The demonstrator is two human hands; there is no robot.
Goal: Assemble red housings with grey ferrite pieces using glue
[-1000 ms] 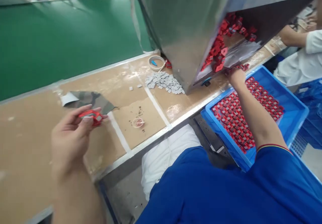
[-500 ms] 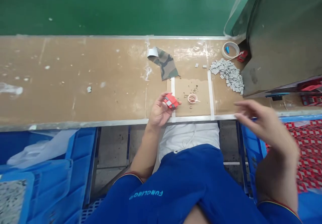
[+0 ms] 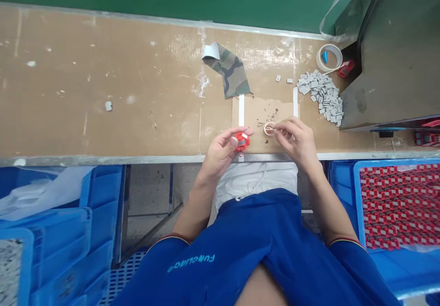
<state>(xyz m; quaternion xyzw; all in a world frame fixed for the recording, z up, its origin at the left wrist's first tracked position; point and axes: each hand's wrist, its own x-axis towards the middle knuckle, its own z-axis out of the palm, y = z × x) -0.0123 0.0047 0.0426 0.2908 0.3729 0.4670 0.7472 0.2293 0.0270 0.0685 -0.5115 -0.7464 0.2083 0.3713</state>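
Note:
Near the front edge of the bench, my left hand [image 3: 220, 152] is closed around a small red toy car [image 3: 242, 141] with a grey window part facing up. To its right, my right hand [image 3: 297, 140] pinches a thin white stick [image 3: 271, 129], its tip over the small white cup [image 3: 267, 132]. Reddish-brown stuff shows inside the cup, and the fingers partly cover its rim. Dark brown specks lie on the cardboard [image 3: 254, 113] around it.
A camouflage cloth strip [image 3: 235, 74] lies behind my hands. Grey tiles [image 3: 325, 97] are heaped at right beside a tape roll [image 3: 329, 58], another red car [image 3: 345, 69] and a metal box [image 3: 385, 67]. Blue crates [image 3: 355, 196] stand below, one full of red car parts [image 3: 395, 205].
My right hand has come from above the right crate to the cup and taken hold of the stick. The red car has turned in my left hand. The view has shifted slightly.

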